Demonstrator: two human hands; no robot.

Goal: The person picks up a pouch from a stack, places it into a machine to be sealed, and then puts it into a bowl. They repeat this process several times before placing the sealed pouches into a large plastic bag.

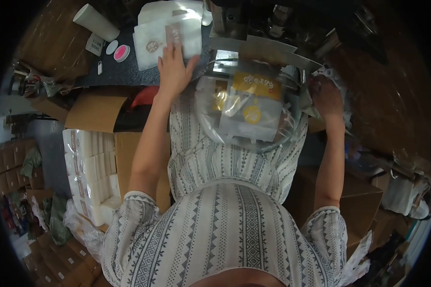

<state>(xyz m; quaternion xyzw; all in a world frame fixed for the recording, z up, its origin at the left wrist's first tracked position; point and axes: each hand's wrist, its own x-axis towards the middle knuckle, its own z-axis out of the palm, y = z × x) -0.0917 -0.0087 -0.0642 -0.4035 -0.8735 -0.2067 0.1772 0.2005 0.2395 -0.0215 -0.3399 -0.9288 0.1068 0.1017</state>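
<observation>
My left hand (175, 71) lies with spread fingers on a stack of translucent white printed bags (146, 36) on the dark mat. Beside the machine's right side, my right hand (328, 97) has its fingers curled; what they hold, if anything, is shaded and hard to make out. Between my hands a rounded clear plastic tray or cover (208, 126) sits below the machine's metal plates. Several printed bags with yellow and white markings (251, 107) are in it or seen through it. The machine's metal head (277, 26) stands beyond.
On the dark mat (93, 76) are a white cup (96, 22), a small label card (95, 44) and a round tub of pink paste (122, 53). An open carton (93, 110) and stacked white packs (88, 172) stand at left. Another carton (357, 201) is at right.
</observation>
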